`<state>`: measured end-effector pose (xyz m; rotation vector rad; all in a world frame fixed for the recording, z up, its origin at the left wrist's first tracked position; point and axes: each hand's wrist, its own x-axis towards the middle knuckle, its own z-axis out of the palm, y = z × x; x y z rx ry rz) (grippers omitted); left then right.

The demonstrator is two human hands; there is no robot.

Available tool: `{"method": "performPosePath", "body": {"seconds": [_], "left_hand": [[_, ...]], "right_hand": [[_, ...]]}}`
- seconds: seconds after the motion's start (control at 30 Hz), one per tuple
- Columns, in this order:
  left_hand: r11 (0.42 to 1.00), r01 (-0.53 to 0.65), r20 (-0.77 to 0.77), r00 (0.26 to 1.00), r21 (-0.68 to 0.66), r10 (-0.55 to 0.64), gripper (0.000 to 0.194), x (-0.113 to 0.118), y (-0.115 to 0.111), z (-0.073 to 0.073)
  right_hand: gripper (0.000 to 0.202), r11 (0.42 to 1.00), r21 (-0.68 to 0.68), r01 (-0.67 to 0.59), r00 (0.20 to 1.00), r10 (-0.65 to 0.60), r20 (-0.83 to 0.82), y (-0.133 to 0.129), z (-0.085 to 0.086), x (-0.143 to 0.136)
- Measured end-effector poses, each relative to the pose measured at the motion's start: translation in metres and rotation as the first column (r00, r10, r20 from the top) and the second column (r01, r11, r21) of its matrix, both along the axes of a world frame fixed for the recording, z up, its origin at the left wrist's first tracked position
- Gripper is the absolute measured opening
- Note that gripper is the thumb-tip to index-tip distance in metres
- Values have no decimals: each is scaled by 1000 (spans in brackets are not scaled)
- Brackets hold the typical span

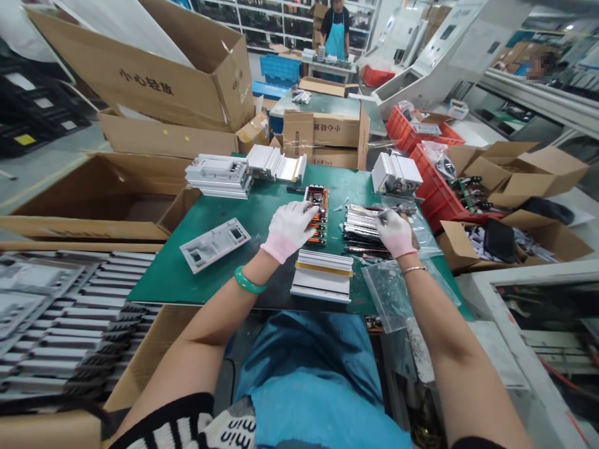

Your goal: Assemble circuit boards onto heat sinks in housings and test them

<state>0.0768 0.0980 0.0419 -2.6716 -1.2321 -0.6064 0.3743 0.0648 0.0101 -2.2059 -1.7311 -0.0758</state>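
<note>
My left hand [289,229], in a white glove with a pink cuff, rests its fingertips at the left edge of an orange and black circuit board [319,215]; whether it grips the board is unclear. My right hand [394,232], gloved too, has its fingers bent over the right end of a pile of thin silvery strips [360,226]; what its fingertips hold is too small to tell. Nearest my body lies a white finned metal housing [322,282] with a yellow strip. A pale flat panel with cut-outs [215,244] lies at the left on the green table [262,284].
White housings [219,176] are stacked at the table's back left, and another white block [397,173] stands back right. Clear plastic bags [384,296] lie front right. Red crates [437,187] and open cartons flank the right side; a large carton [93,196] flanks the left. A person stands far back.
</note>
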Motion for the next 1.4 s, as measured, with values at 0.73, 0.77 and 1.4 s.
{"method": "performPosePath", "body": {"seconds": [0.73, 0.77, 1.4], "left_hand": [[689, 645, -195, 761, 332, -619, 19, -60, -81, -6], [676, 662, -186, 745, 324, -641, 18, -61, -89, -8], [892, 450, 21, 892, 55, -451, 32, -73, -98, -40]], "right_hand": [[45, 899, 316, -302, 892, 383, -239, -160, 13, -41], [50, 882, 283, -378, 877, 439, -197, -162, 12, -44], [41, 904, -167, -393, 887, 324, -330, -147, 7, -81]]}}
